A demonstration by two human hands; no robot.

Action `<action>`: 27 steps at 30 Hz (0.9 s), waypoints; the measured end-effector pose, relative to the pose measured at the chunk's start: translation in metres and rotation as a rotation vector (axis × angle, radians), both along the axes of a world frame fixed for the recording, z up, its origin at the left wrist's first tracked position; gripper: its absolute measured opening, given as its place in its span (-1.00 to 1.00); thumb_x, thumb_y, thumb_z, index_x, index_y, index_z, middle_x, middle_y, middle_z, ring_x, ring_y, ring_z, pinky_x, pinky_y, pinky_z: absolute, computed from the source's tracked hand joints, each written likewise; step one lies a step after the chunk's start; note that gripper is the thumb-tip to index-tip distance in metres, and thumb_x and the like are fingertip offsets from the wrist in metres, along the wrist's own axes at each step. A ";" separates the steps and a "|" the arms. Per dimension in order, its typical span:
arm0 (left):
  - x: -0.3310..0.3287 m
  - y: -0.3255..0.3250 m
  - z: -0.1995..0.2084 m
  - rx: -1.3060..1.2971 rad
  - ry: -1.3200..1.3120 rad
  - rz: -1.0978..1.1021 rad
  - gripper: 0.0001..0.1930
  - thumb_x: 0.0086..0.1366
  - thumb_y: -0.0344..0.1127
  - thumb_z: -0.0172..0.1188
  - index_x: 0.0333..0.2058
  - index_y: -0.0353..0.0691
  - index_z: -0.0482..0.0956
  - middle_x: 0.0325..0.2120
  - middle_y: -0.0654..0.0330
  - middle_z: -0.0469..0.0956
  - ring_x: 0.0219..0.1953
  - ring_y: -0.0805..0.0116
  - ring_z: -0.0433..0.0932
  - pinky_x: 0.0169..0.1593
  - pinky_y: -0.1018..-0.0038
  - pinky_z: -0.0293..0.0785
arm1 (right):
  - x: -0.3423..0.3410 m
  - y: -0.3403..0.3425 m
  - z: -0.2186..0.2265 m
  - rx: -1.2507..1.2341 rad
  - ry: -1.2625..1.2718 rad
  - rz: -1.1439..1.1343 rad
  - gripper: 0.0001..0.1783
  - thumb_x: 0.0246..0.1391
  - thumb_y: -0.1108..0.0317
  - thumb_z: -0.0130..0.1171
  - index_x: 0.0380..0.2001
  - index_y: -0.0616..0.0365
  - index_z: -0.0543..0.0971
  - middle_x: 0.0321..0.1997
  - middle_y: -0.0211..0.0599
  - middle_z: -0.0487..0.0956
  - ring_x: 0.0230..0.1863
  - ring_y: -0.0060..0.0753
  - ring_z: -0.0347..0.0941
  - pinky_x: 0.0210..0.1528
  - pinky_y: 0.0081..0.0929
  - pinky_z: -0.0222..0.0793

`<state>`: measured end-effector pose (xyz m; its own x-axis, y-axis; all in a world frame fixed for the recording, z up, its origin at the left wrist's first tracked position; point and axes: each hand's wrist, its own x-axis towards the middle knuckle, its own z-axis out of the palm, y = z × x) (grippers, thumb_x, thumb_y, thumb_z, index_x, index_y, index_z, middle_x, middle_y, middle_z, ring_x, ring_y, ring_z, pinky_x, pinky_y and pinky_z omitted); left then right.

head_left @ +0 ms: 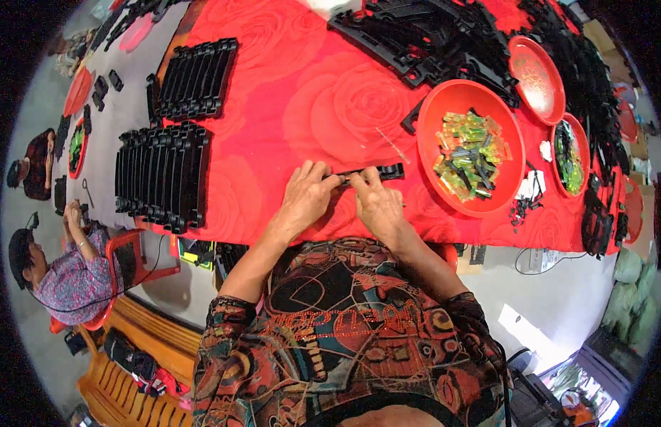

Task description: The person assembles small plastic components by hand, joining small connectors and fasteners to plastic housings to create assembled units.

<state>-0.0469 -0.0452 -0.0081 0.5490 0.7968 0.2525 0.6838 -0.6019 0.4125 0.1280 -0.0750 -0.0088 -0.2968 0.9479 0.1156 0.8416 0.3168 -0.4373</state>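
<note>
My left hand [308, 192] and my right hand [377, 203] meet over one long black plastic part [391, 171] near the table's front edge. Fingers of both hands press on it, closed and bent, and cover its middle. Its right end sticks out past my right fingers. Just right of my right hand stands a red bowl [427, 153] of small clear yellow-green and black pieces [470, 153]. To the left of my left hand, similar black parts lie lined up side by side in a near row [163, 174] and a far row [197, 78].
A heap of black parts [437, 43] covers the far right of the red-clothed table [273, 92]. Beyond the large bowl are smaller red bowls [535, 53]. A small white packet [532, 186] lies beside it. On the left, two other people [74, 285] are near a grey-covered surface [140, 107].
</note>
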 end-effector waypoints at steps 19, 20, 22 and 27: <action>-0.006 -0.010 0.002 0.050 -0.037 0.118 -0.73 -0.04 -0.45 0.23 -0.27 -0.18 0.57 -0.38 0.18 0.38 -0.29 0.19 0.34 -0.25 0.32 0.30 | 0.158 0.026 0.052 0.111 -0.038 -0.412 -0.81 0.03 0.33 -0.01 -0.29 0.17 0.47 -0.31 0.00 0.49 -0.28 0.07 0.46 -0.27 -0.10 0.36; -0.006 -0.010 0.002 0.048 -0.034 0.122 -0.73 -0.04 -0.45 0.23 -0.27 -0.18 0.57 -0.38 0.18 0.38 -0.29 0.19 0.34 -0.25 0.32 0.30 | 0.161 0.029 0.046 0.093 -0.078 -0.348 -0.81 0.01 0.32 0.02 -0.33 0.18 0.48 -0.31 0.01 0.49 -0.29 0.08 0.46 -0.27 -0.09 0.36; -0.007 -0.011 0.003 0.033 -0.053 0.120 -0.73 -0.04 -0.45 0.22 -0.27 -0.19 0.57 -0.38 0.18 0.38 -0.29 0.20 0.34 -0.25 0.32 0.29 | 0.153 0.034 0.046 -0.002 -0.123 -0.349 -0.81 -0.02 0.31 0.04 -0.38 0.20 0.50 -0.31 0.03 0.48 -0.34 0.11 0.47 -0.29 -0.06 0.37; -0.004 -0.013 0.003 0.066 -0.044 0.144 -0.70 -0.09 -0.48 0.26 -0.28 -0.20 0.56 -0.37 0.17 0.40 -0.28 0.18 0.38 -0.25 0.32 0.34 | 0.147 0.040 0.042 -0.134 -0.355 -0.367 -0.80 -0.04 0.29 0.10 -0.31 0.07 0.53 -0.28 -0.09 0.48 -0.26 0.01 0.48 -0.27 -0.09 0.38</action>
<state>-0.0512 -0.0585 -0.0054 0.4172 0.8476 0.3279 0.7473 -0.5253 0.4070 0.2751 -0.0350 0.0331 0.0590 0.9964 -0.0606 0.9904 -0.0661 -0.1216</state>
